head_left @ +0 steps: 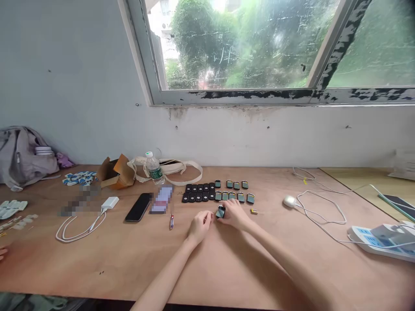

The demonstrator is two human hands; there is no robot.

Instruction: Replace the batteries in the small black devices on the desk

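Note:
My right hand grips a small black device with a grey screen-like face, held just above or on the table. Beside it, my left hand is closed in a pinch; whatever its fingertips may hold is too small to make out. Beyond the hands lie two rows of black oval-cornered pieces. To their right sit several similar units with grey-green faces, in two loose rows. A small yellow and silver part rests to the right of my right hand.
Left of my hands are a pen, a blurred phone-like rectangle and a black phone. Farther back stand a water bottle and an open cardboard box. A white mouse-like object and a power strip lie right.

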